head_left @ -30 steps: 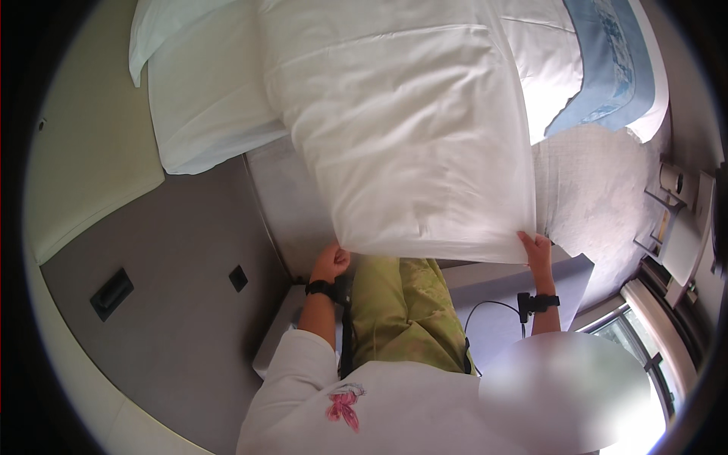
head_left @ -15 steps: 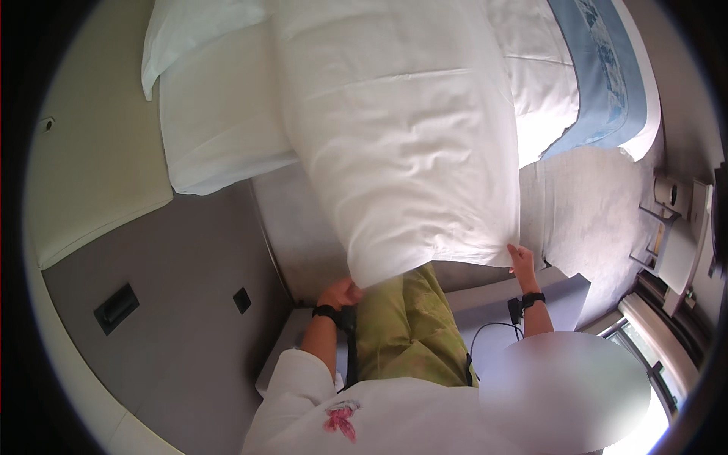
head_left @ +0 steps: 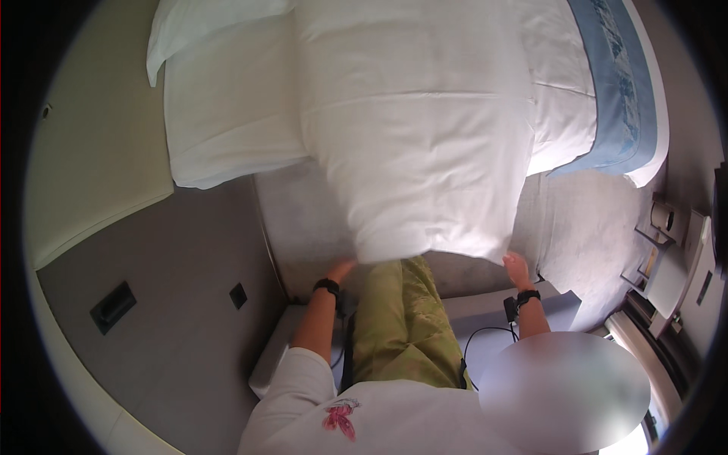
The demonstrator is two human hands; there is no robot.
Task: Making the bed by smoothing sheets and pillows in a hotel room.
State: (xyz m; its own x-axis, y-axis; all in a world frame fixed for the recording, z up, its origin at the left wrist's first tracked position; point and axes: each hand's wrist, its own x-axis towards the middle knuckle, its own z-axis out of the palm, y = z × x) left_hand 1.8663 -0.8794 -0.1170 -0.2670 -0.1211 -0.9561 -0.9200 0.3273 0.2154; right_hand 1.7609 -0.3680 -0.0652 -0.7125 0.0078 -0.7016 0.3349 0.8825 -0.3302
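Observation:
A white duvet [head_left: 425, 167] stretches from the bed toward me, its near end lifted over the floor in front of my legs. My right hand [head_left: 518, 271] is closed on its near right corner. At the near left corner, my left hand [head_left: 341, 271] is closed with the fingertips at the cloth; their tips are blurred and partly hidden by it. Beneath the duvet, the white-sheeted mattress [head_left: 235, 106] shows on the left. Both wrists carry dark bands.
A white pillow [head_left: 216, 26] lies at the far left, and a blue bed runner [head_left: 613, 114] crosses the far right. The grey wall panel [head_left: 167, 303] and cream headboard [head_left: 106, 152] stand left. A low bench [head_left: 485, 307] is behind my legs; a chair [head_left: 663, 277] stands right.
The near edge of the duvet has moved away from me and flattened out. My left hand has gone forward with its corner, while my right hand has shifted slightly toward me.

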